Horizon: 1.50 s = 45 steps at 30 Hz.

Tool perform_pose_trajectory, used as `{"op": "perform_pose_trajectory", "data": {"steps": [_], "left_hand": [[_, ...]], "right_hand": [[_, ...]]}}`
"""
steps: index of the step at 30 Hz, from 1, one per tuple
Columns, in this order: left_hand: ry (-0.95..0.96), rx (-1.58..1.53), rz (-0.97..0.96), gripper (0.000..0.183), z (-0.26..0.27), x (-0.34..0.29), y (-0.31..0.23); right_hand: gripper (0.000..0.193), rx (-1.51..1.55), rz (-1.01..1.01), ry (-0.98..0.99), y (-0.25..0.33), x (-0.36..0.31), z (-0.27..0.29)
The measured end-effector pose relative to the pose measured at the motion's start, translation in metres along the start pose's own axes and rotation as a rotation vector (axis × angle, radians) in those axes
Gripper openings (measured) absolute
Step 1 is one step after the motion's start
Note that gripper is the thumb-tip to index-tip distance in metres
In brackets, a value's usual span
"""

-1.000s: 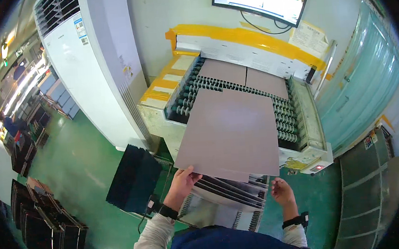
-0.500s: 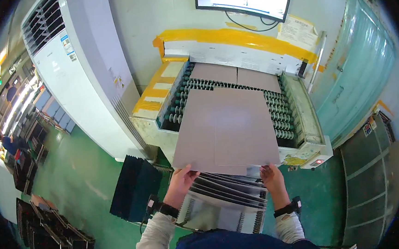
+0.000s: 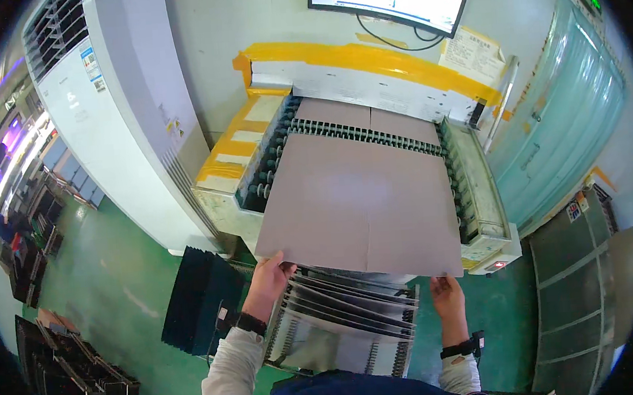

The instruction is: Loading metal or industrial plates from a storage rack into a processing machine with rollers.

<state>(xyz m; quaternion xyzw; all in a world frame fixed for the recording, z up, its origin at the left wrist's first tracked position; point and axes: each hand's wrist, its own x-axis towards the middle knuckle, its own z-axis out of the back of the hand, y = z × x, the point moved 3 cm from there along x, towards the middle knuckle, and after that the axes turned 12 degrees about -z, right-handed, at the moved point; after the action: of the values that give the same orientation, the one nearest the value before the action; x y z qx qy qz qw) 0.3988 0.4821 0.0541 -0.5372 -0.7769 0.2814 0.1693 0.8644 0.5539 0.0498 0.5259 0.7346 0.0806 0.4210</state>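
Observation:
Two flat, thin brownish-grey panels lie edge to edge on the roller conveyor (image 3: pixel 365 136), with a faint seam between them. At the near left corner of the left panel (image 3: pixel 313 198), my left hand (image 3: pixel 266 280) pinches the edge, thumb on top. My right hand (image 3: pixel 448 300) grips the near right corner of the right panel (image 3: pixel 414 205), its fingers partly hidden underneath. The panels' near edges overhang a slotted rack (image 3: pixel 342 306), which holds several upright sheets below. Two similar panels (image 3: pixel 332 112) sit farther in, beyond a strip of rollers.
A dark ribbed stack (image 3: pixel 197 301) stands left of the rack. A tall white air conditioner (image 3: pixel 106 131) rises at the left, and a monitor (image 3: pixel 394 0) hangs above the machine. More dark racks (image 3: pixel 75 368) occupy the lower left. A grey panel cart (image 3: pixel 577 297) stands right.
The two panels, overlapping before, have spread apart until they lie side by side. My left hand has shifted left, and my right hand right and slightly nearer. The rollers beside them are more covered.

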Motion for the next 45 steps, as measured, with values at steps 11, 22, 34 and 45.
{"op": "perform_pose_trajectory", "data": {"steps": [11,22,34,45], "left_hand": [[-0.006,0.026,-0.033,0.023,-0.008,0.043,-0.003],[-0.033,0.062,-0.052,0.023,-0.011,0.071,-0.01],[-0.069,0.074,-0.047,0.033,0.019,0.035,-0.009],[-0.372,0.125,0.0,0.03,0.09,-0.095,-0.002]], "right_hand": [[0.016,-0.019,0.003,-0.03,0.018,0.02,-0.017],[0.013,-0.09,-0.005,0.049,0.03,0.053,-0.021],[0.017,-0.176,-0.011,0.066,0.039,0.076,-0.014],[0.032,-0.303,-0.106,-0.095,0.036,0.075,-0.03]]}}
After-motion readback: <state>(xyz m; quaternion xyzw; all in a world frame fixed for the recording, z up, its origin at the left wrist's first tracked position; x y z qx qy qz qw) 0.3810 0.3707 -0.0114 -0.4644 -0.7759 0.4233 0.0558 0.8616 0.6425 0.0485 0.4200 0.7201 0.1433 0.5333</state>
